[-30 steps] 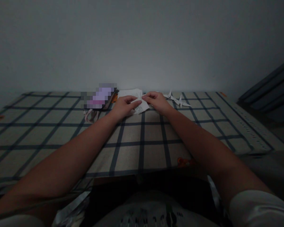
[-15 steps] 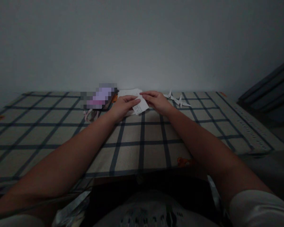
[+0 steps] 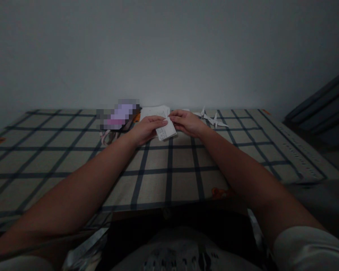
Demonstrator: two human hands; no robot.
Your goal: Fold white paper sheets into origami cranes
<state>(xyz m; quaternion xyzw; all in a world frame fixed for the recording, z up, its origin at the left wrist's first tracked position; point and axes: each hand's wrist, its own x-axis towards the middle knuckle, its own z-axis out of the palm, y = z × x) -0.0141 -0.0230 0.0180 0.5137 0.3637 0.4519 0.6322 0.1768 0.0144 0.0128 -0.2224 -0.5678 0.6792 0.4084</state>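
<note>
Between my two hands is a small folded piece of paper [image 3: 166,131], white with some print on its near part. My left hand [image 3: 148,128] is closed on its left side, thumb lying on top. With thumb and fingers my right hand [image 3: 186,121] pinches its upper right edge. Behind the hands, a stack of white paper sheets [image 3: 155,111] lies flat on the table. To the right of my right hand sit folded paper cranes [image 3: 215,121], white and pointed.
A checked tablecloth [image 3: 183,180] covers the table, which stands against a grey wall [image 3: 169,52]. Left of the paper stack lies a pixelated purple object [image 3: 121,114] with a pale strap [image 3: 105,137]. A dark ridged object [image 3: 324,107] stands at the far right.
The folded paper has come slightly nearer and turned a little, showing more of its face. My right hand has shifted slightly right; its fingers stay at the paper's upper edge.
</note>
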